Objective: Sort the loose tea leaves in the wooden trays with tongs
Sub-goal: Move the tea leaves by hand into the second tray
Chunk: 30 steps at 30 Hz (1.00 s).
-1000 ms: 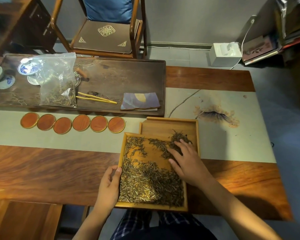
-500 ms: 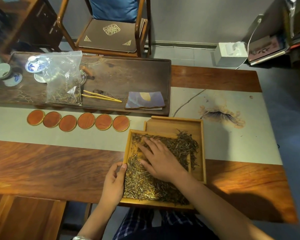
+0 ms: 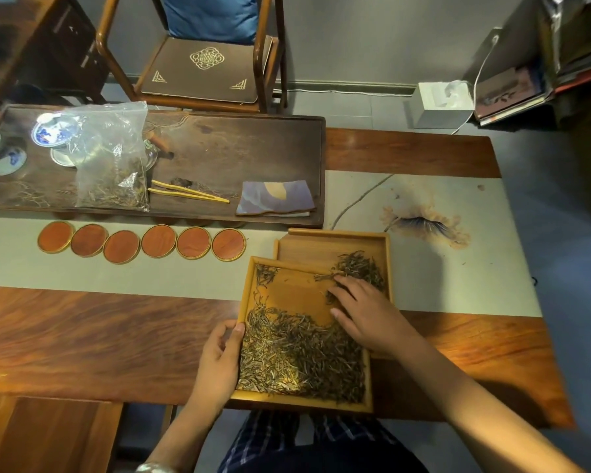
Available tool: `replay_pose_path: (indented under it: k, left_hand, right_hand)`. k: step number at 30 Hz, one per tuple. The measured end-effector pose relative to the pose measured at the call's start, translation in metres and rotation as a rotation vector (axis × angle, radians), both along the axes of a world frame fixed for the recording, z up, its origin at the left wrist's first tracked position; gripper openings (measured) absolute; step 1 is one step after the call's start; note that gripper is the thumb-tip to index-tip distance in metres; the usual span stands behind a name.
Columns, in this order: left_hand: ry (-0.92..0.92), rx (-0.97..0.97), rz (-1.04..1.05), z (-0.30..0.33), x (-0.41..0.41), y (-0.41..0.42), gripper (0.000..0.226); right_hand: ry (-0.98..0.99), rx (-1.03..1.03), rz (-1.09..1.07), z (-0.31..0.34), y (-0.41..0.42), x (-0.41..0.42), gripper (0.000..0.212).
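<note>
Two wooden trays on table (image 3: 82, 336), overlapping: near tray (image 3: 289, 295) lying partly over far tray (image 3: 321, 247), near edge at the table's front rim.

Tea leaves (image 3: 297, 356): bulk heaped across the near half of the near tray. Thin scatter in its far-left corner. Bare wood through the middle. Second, smaller clump of leaves (image 3: 359, 266) in the far tray's right portion, spilling over the near tray's far-right corner.

Left hand (image 3: 219, 360): fingers curled around the near tray's left rim, thumb along the rim's top. Gripping.

Right hand (image 3: 367, 310): palm down, fingers straight and slightly spread, laid flat on leaves at the near tray's right side; fingertips at the edge of the smaller clump. Nothing pinched.

Tongs (image 3: 188, 192): pale, lying on dark tea board (image 3: 253, 148), well apart from both hands, between plastic bag (image 3: 111, 158) of leaves and folded cloth (image 3: 275, 198).

Six round coasters (image 3: 140, 242) in a row on the pale runner (image 3: 14, 257), left of the trays. Blue-and-white cups (image 3: 46, 131) at the board's left end. Chair (image 3: 202, 63) beyond the table.
</note>
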<state>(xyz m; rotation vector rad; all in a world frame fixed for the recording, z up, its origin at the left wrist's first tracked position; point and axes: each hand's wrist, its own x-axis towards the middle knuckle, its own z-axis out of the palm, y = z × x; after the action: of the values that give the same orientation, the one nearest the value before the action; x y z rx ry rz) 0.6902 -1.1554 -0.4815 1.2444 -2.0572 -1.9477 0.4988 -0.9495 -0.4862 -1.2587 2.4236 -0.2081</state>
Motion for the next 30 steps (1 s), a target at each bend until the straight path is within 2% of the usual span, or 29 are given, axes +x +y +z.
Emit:
replay_pose_path:
  k: [5,8,14,16,30]
  left_hand:
    - [0.02,0.011,0.006,0.003,-0.004,0.003,0.018]
    - [0.026,0.014,0.012,0.004,-0.005,0.003,0.018]
    - [0.03,0.071,0.054,0.006,-0.007,0.005,0.02]
    - [0.024,0.061,0.049,0.006,-0.008,0.004,0.021]
    - [0.001,0.02,0.028,0.003,-0.002,0.006,0.021]
  right_hand:
    - [0.035,-0.034,-0.084,0.007,0.002,0.004,0.053]
    - [0.015,-0.059,-0.058,0.015,0.0,0.028,0.057]
    - [0.007,-0.146,0.339,0.019,0.0,0.086,0.05]
    - [0.026,-0.16,0.404,0.018,0.002,0.093,0.05]
    - [-0.032,-0.102,0.269,0.006,0.015,0.059,0.049]
